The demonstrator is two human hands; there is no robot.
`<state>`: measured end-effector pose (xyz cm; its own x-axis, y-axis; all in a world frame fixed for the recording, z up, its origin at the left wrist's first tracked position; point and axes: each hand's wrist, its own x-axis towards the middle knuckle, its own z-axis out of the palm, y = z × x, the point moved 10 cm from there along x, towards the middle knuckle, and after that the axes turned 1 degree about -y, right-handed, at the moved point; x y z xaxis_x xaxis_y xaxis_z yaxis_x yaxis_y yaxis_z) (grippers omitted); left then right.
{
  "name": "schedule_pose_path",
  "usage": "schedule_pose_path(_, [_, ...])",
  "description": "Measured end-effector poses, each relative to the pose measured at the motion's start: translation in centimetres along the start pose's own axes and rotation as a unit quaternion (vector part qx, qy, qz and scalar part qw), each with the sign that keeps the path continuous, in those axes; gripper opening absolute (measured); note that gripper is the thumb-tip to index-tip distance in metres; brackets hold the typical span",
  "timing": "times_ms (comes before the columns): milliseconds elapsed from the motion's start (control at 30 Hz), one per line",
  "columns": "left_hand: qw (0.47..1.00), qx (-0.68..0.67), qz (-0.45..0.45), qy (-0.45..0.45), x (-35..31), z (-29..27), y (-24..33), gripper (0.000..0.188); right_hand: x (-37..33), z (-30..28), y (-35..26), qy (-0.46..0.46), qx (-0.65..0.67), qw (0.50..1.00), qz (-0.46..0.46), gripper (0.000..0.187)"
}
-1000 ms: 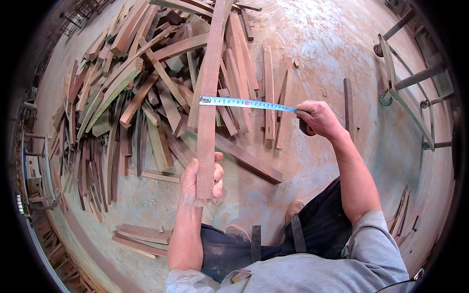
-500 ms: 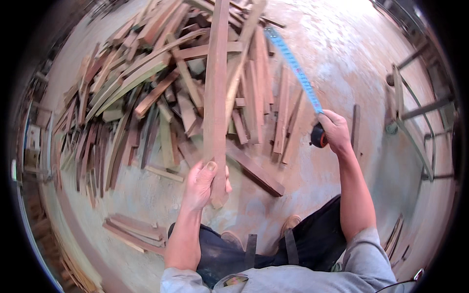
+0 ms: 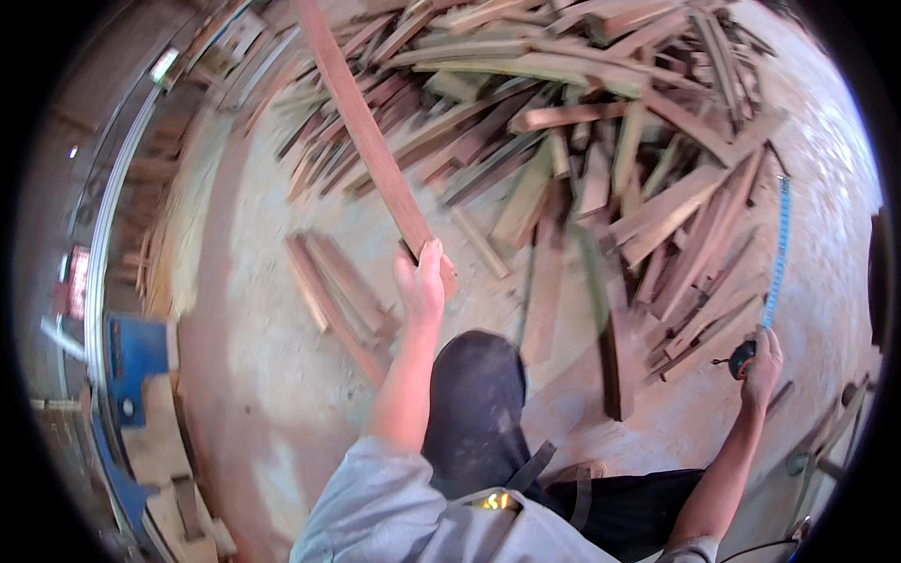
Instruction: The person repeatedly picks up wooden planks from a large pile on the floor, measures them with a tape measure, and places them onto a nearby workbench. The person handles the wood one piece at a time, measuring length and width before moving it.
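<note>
A long reddish-brown wooden board (image 3: 368,136) rises up and to the left from my left hand (image 3: 425,279). My thumb lies along its top face near the lower end, and the fingers wrap beneath. Off to the right, my right hand (image 3: 765,364) grips a tape measure (image 3: 741,358) with a black and orange case. Its blue blade (image 3: 778,249) is pulled out and points away from me, its tip near the right edge of a large pile of wood offcuts (image 3: 526,64). Blade and board are well apart.
Two or three loose boards (image 3: 328,281) lie on the floor left of my knee. Close on my right a dark board (image 3: 617,361) sticks out from the pile. A blue machine (image 3: 141,371) and cut wood pieces (image 3: 155,450) stand at the left; a metal frame (image 3: 826,455) is lower right.
My view has swung left, so the pile now sits farther right. The board in my left hand has tilted from nearly upright to leaning left. The tape measure stays extended in my right hand.
</note>
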<state>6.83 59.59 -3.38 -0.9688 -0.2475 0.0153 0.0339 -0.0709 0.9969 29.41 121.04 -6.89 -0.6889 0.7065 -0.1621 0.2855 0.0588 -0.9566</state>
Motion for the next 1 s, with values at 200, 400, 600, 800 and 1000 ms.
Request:
schedule_pose_path(200, [0.956,0.215,-0.056,0.193,-5.1,-15.6,-7.0,0.032,0.6,-0.5,0.6,0.014,-0.018,1.0,0.002,0.023])
schedule_pose_path(400, [0.903,0.285,-0.186,0.261,-7.8,-26.5,-16.2,0.042,1.3,0.7,1.1,0.006,-0.032,0.999,0.005,0.023])
schedule_pose_path(600, [0.838,0.397,-0.206,0.314,-8.0,-29.4,-19.0,0.044,1.2,-1.1,2.2,0.024,-0.033,0.999,0.012,0.023])
schedule_pose_path(800, [0.758,0.547,-0.287,0.207,-7.2,-36.6,-29.7,0.056,-1.5,0.2,0.2,0.081,-0.06,0.991,0.088,0.024])
schedule_pose_path(1000, [0.703,0.63,-0.325,0.052,-6.8,-34.3,-28.3,0.05,1.1,0.8,-2.2,0.066,-0.013,0.998,-0.005,0.02])
